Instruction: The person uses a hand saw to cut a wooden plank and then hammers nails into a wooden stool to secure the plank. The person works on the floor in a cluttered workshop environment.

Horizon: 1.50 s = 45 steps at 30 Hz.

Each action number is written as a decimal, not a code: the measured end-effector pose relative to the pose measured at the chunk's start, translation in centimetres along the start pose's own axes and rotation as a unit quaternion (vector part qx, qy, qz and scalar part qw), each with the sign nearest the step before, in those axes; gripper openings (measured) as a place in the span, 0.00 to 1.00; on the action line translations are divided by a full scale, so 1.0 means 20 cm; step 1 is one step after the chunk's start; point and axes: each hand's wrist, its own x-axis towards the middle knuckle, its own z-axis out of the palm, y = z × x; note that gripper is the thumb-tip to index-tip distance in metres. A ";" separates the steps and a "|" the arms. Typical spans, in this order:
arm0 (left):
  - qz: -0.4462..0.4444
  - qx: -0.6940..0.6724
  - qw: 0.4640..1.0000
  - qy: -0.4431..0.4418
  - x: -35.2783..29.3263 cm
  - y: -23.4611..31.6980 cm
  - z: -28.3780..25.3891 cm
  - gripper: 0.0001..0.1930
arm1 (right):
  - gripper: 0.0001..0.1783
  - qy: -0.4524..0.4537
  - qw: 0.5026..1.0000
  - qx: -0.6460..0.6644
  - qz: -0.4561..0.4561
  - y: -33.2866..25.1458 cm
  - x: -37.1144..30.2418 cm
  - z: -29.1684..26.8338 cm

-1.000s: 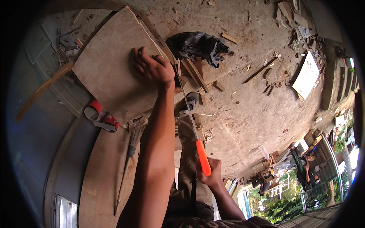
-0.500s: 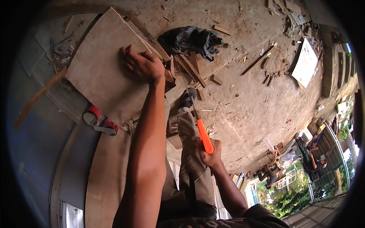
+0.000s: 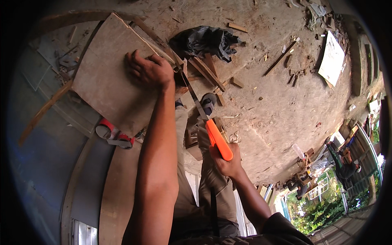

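A hand saw (image 3: 219,140) with an orange handle is gripped in my right hand (image 3: 228,164). Its narrow dark blade slants up and left, and the tip reaches the right edge of a wide flat board (image 3: 108,69), close to my left wrist. Whether the teeth touch wood cannot be made out. My left hand (image 3: 152,70) rests on top of that board near its right edge, fingers spread and slightly bent, holding nothing. Beneath the board's right edge are wooden strips (image 3: 153,34), partly hidden by my hand.
A crumpled black plastic bag (image 3: 206,41) lies beyond the blade. Wood offcuts (image 3: 206,71) litter the ground near my shoe (image 3: 208,103). A red roll (image 3: 107,130) sits below the board. A white panel (image 3: 331,59) lies far right; people (image 3: 347,169) are in the distance.
The saw and my right hand have shifted, bringing the blade up and left to the board's edge. My left hand stays on the board. The whole view has shifted slightly.
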 end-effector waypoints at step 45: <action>-0.003 -0.001 1.000 -0.009 -0.01 0.01 -0.03 0.23 | 0.09 -0.041 0.999 0.015 0.030 -0.04 0.10 -0.04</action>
